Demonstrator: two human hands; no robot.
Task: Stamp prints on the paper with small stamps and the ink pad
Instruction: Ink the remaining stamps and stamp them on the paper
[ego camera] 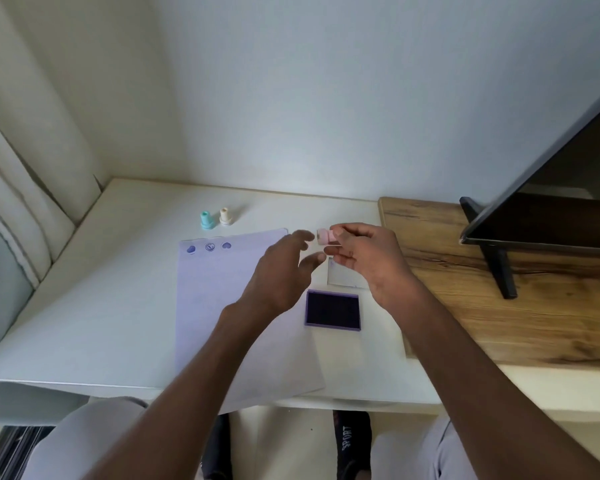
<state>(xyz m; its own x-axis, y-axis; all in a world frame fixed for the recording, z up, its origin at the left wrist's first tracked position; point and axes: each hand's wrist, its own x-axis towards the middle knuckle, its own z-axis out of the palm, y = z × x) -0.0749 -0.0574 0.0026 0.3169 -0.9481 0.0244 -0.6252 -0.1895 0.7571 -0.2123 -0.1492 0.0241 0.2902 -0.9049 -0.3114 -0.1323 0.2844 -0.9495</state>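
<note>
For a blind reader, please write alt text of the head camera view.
The right hand holds a pink stamp above the open ink pad; the open left hand reaches toward it. The paper has three purple prints along its top.

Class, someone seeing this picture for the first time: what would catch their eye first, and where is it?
Probably the right hand pinching a pink stamp above the desk, the left hand open beside it. Next, the dark ink pad lying open below, and three purple prints along the paper top edge.
</note>
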